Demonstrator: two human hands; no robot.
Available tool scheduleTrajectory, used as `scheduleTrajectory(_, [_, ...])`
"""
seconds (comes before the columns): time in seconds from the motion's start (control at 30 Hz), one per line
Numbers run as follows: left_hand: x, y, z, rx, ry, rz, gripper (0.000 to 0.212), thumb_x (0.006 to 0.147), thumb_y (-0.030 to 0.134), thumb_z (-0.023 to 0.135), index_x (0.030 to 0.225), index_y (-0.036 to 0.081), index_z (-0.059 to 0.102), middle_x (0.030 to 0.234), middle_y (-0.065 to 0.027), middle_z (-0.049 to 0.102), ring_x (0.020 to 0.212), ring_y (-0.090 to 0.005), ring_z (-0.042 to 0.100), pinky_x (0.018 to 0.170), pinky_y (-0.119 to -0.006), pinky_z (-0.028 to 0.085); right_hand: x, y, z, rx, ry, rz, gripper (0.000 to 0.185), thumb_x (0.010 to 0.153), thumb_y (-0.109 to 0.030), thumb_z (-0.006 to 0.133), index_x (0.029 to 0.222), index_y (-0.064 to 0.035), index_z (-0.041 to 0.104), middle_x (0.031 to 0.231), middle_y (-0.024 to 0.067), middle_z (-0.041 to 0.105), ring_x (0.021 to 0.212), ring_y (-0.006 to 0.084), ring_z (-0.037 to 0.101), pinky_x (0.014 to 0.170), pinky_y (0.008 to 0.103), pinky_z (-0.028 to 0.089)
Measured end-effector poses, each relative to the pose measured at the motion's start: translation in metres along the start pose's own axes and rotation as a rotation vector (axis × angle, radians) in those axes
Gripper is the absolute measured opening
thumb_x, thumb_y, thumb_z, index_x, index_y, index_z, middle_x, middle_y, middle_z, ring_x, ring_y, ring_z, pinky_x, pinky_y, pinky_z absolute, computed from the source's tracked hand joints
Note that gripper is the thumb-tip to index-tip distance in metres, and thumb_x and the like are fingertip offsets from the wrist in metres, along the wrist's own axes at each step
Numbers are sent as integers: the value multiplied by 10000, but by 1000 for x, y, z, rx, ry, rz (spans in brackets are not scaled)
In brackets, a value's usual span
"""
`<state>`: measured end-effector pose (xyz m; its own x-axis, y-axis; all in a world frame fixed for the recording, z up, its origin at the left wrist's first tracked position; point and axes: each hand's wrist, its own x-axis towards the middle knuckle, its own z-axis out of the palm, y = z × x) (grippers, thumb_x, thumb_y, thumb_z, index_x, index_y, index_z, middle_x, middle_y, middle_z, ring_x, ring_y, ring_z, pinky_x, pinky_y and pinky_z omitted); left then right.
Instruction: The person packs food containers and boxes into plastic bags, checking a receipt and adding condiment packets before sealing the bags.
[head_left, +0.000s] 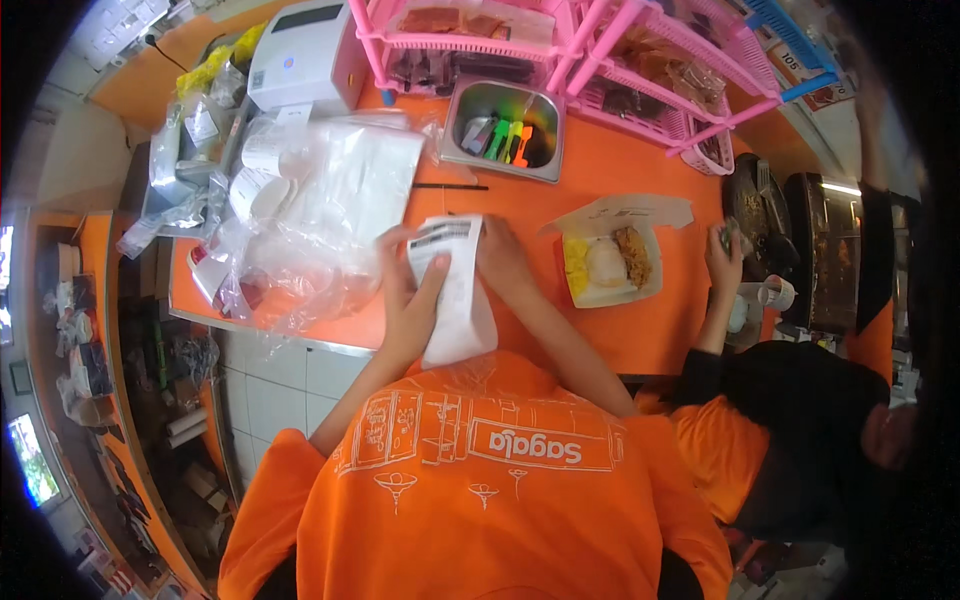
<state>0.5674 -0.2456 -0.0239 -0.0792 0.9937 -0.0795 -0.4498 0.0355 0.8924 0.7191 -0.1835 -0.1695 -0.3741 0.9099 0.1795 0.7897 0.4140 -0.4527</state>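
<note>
A long printed paper slip (451, 300) hangs in front of my chest, over the near edge of the orange counter. My left hand (412, 292) grips it, thumb across its face. Behind the slip's upper right edge is my right hand (501, 251); its fingertips are partly hidden, so I cannot tell whether they pinch the paper. To the right, an open paper food box (652, 281) holds white rice (604, 262), a yellow food (576, 266) and a brown fried piece (634, 257). Clear plastic bags (352, 180) lie left of my hands.
A label printer (300, 64) stands at the back left. Behind the counter's middle are a metal tub (551, 169) of markers and pink plastic racks (480, 46). At the right, a co-worker's hand (725, 259) holds something small near a black pan (750, 202).
</note>
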Motion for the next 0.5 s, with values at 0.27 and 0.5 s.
scheduleTrajectory(0.27, [41, -117, -48, 1000, -427, 13, 509, 804, 140, 697, 1284, 111, 533, 1311, -194, 457, 1005, -289, 598, 849, -363, 502, -109, 5, -53, 236, -47, 506, 275, 904, -83, 467, 1166, -8, 427, 902, 300, 591, 840, 469, 587, 693, 485, 472])
scheduleTrajectory(0.5, [41, -122, -65, 1473, -364, 513, 719, 670, 372, 782, 1313, 175, 528, 1374, -137, 403, 1238, -366, 398, 1000, -479, 350, -94, -35, -84, 199, -236, 502, 195, 904, -133, 523, 1086, -76, 563, 932, 214, 618, 801, 400, 615, 650, 474, 476])
